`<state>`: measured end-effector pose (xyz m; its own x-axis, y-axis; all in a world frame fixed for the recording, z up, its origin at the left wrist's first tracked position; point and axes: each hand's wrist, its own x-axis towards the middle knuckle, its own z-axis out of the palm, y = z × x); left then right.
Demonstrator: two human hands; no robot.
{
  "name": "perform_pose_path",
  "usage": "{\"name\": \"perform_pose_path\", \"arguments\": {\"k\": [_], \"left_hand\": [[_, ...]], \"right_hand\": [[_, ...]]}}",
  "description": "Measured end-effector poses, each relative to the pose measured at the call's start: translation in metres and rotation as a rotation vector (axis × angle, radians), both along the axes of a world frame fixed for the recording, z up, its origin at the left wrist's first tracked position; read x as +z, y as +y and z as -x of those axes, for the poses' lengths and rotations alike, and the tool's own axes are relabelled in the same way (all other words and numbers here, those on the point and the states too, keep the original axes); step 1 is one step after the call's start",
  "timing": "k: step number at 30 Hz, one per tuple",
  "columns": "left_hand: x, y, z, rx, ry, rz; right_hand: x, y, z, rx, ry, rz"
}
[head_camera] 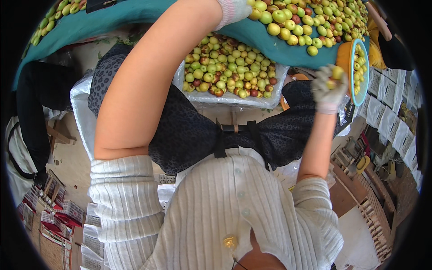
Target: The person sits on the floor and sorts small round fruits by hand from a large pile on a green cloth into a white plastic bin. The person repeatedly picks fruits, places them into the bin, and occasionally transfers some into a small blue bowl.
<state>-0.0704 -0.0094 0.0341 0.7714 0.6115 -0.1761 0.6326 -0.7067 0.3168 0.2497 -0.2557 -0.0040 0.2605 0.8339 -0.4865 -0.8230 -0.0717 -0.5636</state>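
My left hand (238, 10), in a pale knit glove, reaches to the top edge beside the heap of green, yellow and reddish-brown jujubes (297, 30) on a teal cloth (287, 55); its fingers are mostly hidden. Slightly blurred, my right hand (329, 84), also gloved, holds at least two yellowish jujubes (337, 72) just left of a tilted basket (361, 96) with a light blue rim and orange outside. More jujubes lie in that basket. Before me, a plastic-lined crate (233, 97) holds many jujubes, partly behind my left forearm.
A second plastic-lined container (82, 114) stands left of my leg. Other people sit at the far left (32, 101) and upper right (378, 44). Lined crates (384, 118) stand in rows at right; stacked crates (71, 211) stand lower left.
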Motion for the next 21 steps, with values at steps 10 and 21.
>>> {"name": "perform_pose_path", "arguments": {"k": [10,21], "left_hand": [[-0.002,0.002,0.006,-0.279,0.116,-0.187],[-0.009,0.0,0.002,-0.157,-0.015,-0.132]], "right_hand": [[0.056,-0.001,-0.121,-0.403,-0.196,-0.022],[-0.134,-0.022,0.21,1.401,-1.41,0.61]]}}
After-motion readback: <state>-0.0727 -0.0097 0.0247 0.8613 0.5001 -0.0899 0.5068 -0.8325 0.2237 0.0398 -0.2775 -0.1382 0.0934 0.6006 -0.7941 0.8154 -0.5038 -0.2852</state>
